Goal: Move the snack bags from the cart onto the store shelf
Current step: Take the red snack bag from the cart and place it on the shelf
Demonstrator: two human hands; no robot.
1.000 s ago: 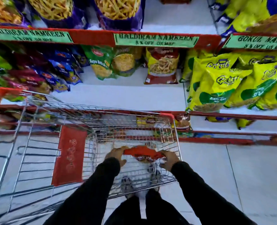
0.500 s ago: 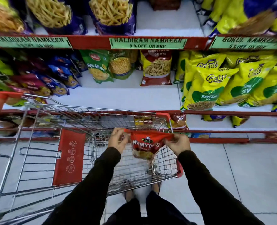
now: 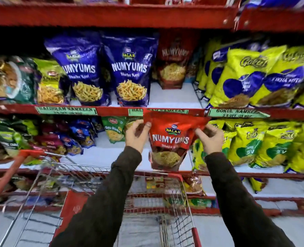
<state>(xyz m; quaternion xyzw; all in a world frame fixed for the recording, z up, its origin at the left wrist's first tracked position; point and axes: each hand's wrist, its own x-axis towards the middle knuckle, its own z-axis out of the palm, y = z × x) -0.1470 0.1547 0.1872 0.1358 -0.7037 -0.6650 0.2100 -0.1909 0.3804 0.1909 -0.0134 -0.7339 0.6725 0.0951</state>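
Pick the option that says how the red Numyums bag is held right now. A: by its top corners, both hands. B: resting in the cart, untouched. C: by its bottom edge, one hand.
A: the left hand and right hand each pinch a top corner of the red Numyums bag, which hangs above the cart.

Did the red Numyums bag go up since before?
Yes. The red Numyums bag, held by both hands, rose from down in the cart to up in front of the green shelf label.
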